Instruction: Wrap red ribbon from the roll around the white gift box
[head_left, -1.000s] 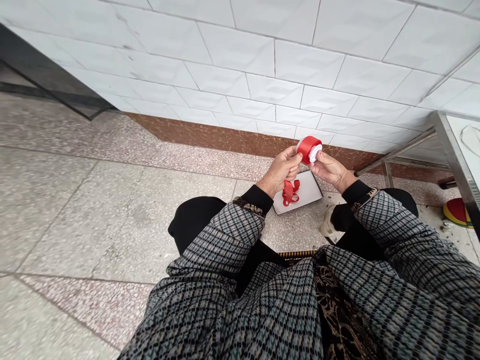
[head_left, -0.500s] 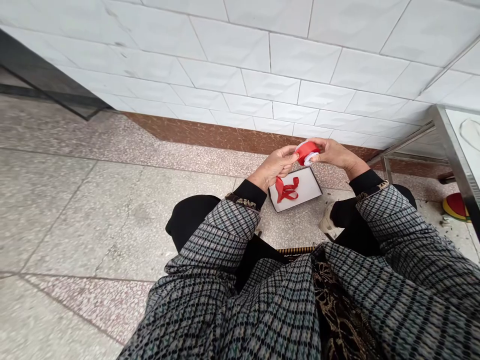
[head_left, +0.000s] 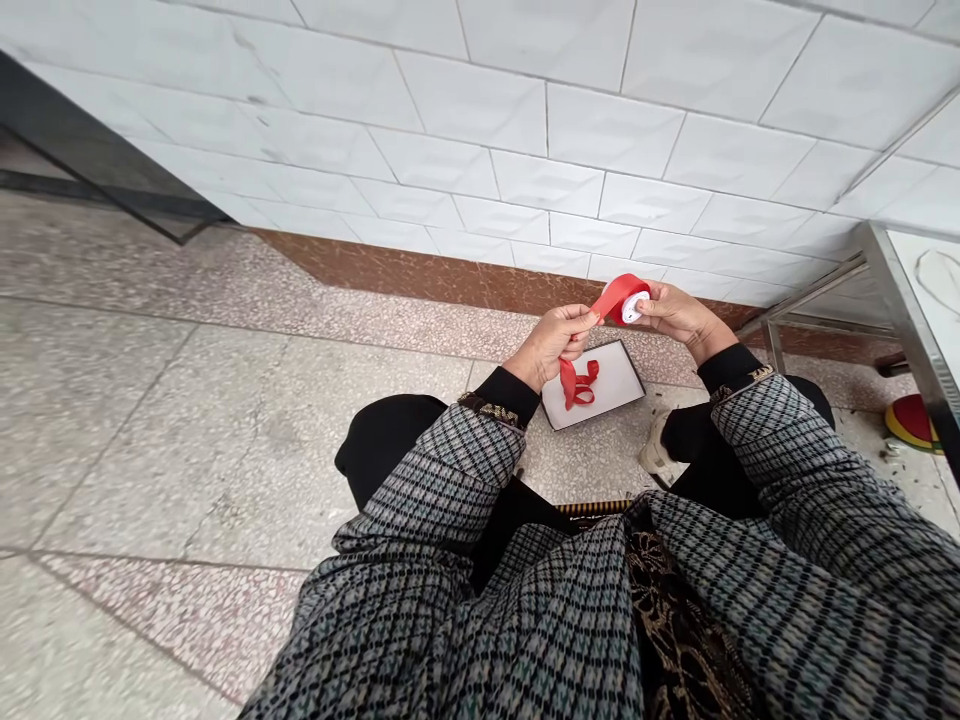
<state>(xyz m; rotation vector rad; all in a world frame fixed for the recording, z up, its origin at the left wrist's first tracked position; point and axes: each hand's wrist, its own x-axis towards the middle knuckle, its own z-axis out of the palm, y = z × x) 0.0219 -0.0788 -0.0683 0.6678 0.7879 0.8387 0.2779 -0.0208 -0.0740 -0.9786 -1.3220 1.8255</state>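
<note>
My right hand (head_left: 675, 315) grips a white-cored spool of ribbon (head_left: 636, 304) by its side, thumb on the white face. A strip of red ribbon (head_left: 611, 295) runs off the spool to my left hand (head_left: 555, 342), whose fingers are pinched on it. Below the left hand the loose end hangs in loops, a red tail (head_left: 577, 388) over a shallow white box (head_left: 611, 385) with dark edges. The box lies on the floor between my feet; whether the tail rests on its bottom I cannot tell.
A white tiled wall (head_left: 480, 100) with a brown skirting (head_left: 420, 275) rises just ahead. At the right stands a metal-framed table (head_left: 911, 310). A red and yellow round object (head_left: 913, 420) lies below it. My shoe (head_left: 657, 450) is beside the box. A dark panel (head_left: 97, 150) leans in at the left.
The spool has turned so its white face shows more, and it has moved slightly right. Between my hands a longer strip of red ribbon is now drawn out.
</note>
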